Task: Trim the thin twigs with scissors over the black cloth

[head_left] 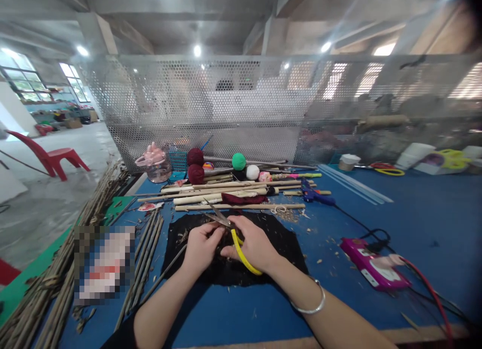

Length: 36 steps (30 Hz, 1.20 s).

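My left hand [202,248] is closed on a thin brown stick [168,268] that slants down toward the lower left. My right hand [250,242] grips yellow-handled scissors [244,257], their metal blades spread and pointing up and left, just above my left fingertips. Both hands are close together over a black cloth [288,253] strewn with small plant scraps. A silver bangle [314,309] is round my right wrist. What lies between my left fingertips and the blades is too small to make out.
Bundled sticks [56,283] line the left edge. Pale rods [241,207] and yarn balls [238,161] lie behind the cloth. A blue glue gun [316,194] and a magenta power strip [372,268] with cables are on the right. A perforated screen [226,108] stands behind.
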{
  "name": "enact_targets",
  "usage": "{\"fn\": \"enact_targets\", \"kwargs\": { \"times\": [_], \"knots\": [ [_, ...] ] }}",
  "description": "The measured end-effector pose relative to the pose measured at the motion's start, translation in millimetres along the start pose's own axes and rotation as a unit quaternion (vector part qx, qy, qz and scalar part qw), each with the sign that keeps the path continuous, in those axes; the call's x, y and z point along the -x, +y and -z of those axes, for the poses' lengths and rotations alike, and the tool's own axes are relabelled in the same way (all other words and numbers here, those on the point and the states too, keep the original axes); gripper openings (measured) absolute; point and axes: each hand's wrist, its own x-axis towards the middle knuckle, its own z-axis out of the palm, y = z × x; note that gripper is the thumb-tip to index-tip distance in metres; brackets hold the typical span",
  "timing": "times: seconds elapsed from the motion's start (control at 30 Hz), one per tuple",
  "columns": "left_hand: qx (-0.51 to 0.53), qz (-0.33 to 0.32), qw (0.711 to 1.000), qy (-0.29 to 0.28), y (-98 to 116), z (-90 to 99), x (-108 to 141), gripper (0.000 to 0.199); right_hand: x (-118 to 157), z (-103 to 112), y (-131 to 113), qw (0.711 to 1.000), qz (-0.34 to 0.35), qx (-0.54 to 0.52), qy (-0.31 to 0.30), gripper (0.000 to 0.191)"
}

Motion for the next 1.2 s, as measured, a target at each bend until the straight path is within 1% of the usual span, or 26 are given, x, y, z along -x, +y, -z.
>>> {"fn": "enact_targets", "kwargs": {
  "times": [0.13, 0.27, 0.4, 0.53, 0.63, 0.73, 0.83, 1.03, 1.2],
  "knots": [
    [-0.023, -0.006, 1.0, 0.012, -0.2, -0.2, 1.1, 0.027, -0.5, 3.1, -1.2, 0.999, -0.005, 0.033, 0.003, 0.066],
    [-0.04, -0.017, 0.999, 0.033, -0.2, -0.6, 1.7, 0.025, -0.8, 3.2, 0.2, 0.999, 0.008, 0.049, 0.01, 0.071],
    [-0.025, -0.022, 0.999, 0.023, 0.4, -0.9, 1.4, 0.025, -1.1, 0.5, 1.2, 0.999, 0.02, 0.035, 0.022, 0.07],
    [0.003, -0.014, 1.0, 0.01, -0.7, -1.4, 1.3, 0.026, -1.2, -1.2, 1.4, 0.999, 0.028, 0.025, 0.03, 0.069],
    [-0.001, -0.011, 1.0, 0.011, -1.6, -1.7, 1.8, 0.026, -1.2, -1.1, 2.4, 0.998, 0.033, 0.03, 0.035, 0.07],
    [-0.009, -0.012, 1.0, 0.009, -1.3, -1.9, 2.3, 0.026, -1.1, -0.9, 3.7, 0.999, 0.031, 0.03, 0.026, 0.07],
    [-0.009, -0.01, 1.0, 0.01, 0.2, -1.5, 2.8, 0.027, -0.6, -1.3, 4.4, 0.999, 0.023, 0.016, 0.018, 0.068],
    [-0.018, -0.011, 1.0, 0.017, 1.7, -0.1, 3.0, 0.028, -0.1, -2.5, 5.3, 1.0, 0.018, -0.008, 0.023, 0.068],
    [-0.016, -0.022, 0.999, 0.022, 0.0, 0.3, 3.1, 0.027, -1.2, -2.6, 7.0, 0.999, 0.029, -0.033, 0.031, 0.061]
  ]
}}
